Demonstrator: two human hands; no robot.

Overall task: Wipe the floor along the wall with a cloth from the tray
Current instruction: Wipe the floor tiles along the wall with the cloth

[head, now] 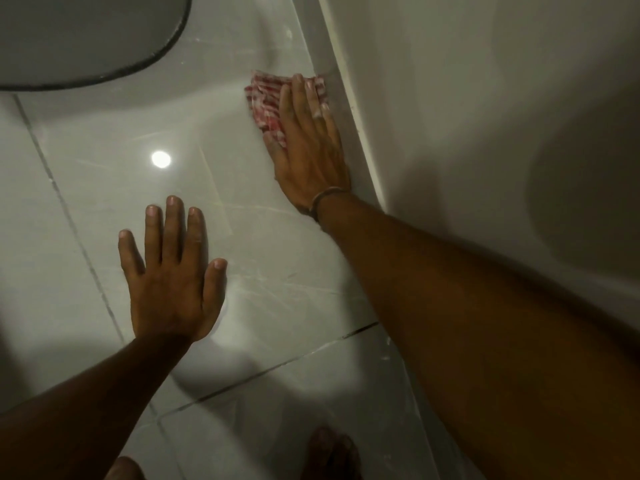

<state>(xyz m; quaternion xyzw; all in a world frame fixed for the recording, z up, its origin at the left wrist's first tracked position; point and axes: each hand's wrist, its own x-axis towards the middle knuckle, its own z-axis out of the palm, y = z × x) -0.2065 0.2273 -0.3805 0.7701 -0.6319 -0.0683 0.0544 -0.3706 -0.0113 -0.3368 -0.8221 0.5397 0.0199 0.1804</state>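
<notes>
Against wall (pixel 485 98) | cloth (pixel 265 98) under flat right hand (pixel 308 150), apparently pressed | left hand (pixel 169 278) splayed on floor (pixel 86 202)

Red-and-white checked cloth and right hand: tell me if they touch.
Touching. The head view shows the right hand lying flat on the red-and-white checked cloth, fingers spread over it, pressing it to the glossy tile floor beside the baseboard.

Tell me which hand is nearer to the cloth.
Right. The right hand lies flat on the cloth, pressing it to the floor beside the wall. The left hand rests flat on a bare tile, apart from the cloth.
</notes>
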